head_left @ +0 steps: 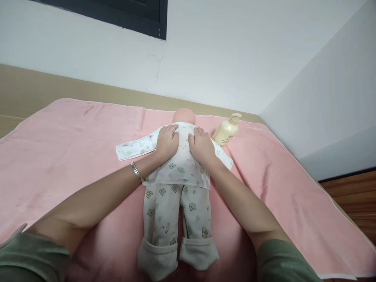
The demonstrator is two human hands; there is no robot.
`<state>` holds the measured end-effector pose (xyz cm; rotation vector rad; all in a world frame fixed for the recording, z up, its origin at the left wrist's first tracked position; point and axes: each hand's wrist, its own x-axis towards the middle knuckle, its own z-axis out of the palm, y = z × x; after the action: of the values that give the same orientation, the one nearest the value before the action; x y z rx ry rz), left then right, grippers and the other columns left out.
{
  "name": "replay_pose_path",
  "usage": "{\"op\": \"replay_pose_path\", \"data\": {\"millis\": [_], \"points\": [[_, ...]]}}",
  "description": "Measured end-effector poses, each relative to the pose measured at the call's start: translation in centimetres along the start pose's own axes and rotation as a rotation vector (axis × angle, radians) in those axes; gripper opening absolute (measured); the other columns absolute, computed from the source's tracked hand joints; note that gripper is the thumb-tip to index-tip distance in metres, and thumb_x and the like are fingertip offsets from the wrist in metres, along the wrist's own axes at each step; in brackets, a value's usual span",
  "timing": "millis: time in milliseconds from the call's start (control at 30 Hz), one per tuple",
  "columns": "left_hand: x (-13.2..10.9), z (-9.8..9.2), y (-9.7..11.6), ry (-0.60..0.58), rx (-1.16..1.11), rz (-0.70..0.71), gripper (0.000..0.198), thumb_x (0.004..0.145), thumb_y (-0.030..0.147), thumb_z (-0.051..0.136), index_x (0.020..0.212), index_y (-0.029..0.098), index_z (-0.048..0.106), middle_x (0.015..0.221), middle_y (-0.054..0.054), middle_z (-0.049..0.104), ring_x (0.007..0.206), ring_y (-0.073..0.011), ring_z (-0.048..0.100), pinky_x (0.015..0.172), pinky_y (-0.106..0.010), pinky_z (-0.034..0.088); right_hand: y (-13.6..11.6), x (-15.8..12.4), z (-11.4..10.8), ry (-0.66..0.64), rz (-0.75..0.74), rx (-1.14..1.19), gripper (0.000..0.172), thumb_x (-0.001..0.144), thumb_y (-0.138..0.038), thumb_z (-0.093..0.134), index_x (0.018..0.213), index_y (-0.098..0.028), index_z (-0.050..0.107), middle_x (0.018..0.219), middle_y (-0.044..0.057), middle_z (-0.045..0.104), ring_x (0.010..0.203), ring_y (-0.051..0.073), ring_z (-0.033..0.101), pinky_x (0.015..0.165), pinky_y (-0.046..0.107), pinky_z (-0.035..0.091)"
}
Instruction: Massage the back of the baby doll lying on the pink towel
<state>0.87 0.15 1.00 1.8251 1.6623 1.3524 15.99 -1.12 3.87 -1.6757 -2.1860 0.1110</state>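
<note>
A baby doll (184,116) lies face down, its bald head pointing away from me. It wears a white printed top (179,168) and matching trousers (164,215) with turned-up cuffs. My left hand (169,141) rests flat on the left side of its upper back, fingers stretched toward the shoulder. On the right side of the back, my right hand (202,145) lies flat in the same way, thumb toward the spine. Both sleeves of the top spread out sideways. The doll's face and hands are hidden.
A pale yellow pump bottle (226,131) stands tilted in view just right of the doll's shoulder. Under everything lies a pink cloth (88,156) over a wooden surface (29,86). A white wall (220,58) rises behind, with a dark frame (132,15) above.
</note>
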Motion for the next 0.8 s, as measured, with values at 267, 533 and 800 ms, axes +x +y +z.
{"op": "replay_pose_path", "data": {"millis": [267, 533, 800], "points": [[0.2, -0.8, 0.3, -0.001, -0.049, -0.022, 0.048, 0.097, 0.037, 0.032, 0.078, 0.016, 0.070, 0.091, -0.012, 0.077, 0.092, -0.0242, 0.068, 0.095, -0.040, 0.054, -2.1, -1.1, 0.5, -0.093, -0.394, 0.060, 0.059, 0.100, -0.021, 0.034, 0.157, -0.010, 0.043, 0.166, 0.014, 0.042, 0.160, 0.031, 0.029, 0.133, 0.058, 0.021], [0.2, -0.3, 0.1, 0.045, -0.073, -0.040, 0.040, 0.094, 0.030, 0.041, 0.110, 0.018, 0.076, 0.122, -0.009, 0.076, 0.120, -0.0252, 0.066, 0.115, -0.042, 0.048, 0.6, 1.6, -0.5, -0.122, 0.023, 0.073, 0.068, 0.105, -0.045, 0.029, 0.159, -0.004, 0.036, 0.167, 0.022, 0.036, 0.158, 0.040, 0.030, 0.130, 0.065, 0.020], [0.1, -0.3, -0.2, 0.041, -0.081, -0.015, 0.042, 0.094, 0.028, 0.037, 0.104, 0.017, 0.077, 0.115, -0.010, 0.078, 0.112, -0.0244, 0.068, 0.111, -0.043, 0.051, -2.0, -1.0, -0.4, -0.178, -0.370, 0.063, 0.056, 0.104, -0.026, 0.031, 0.158, -0.018, 0.044, 0.170, 0.009, 0.034, 0.163, 0.033, 0.019, 0.132, 0.064, 0.014]]}}
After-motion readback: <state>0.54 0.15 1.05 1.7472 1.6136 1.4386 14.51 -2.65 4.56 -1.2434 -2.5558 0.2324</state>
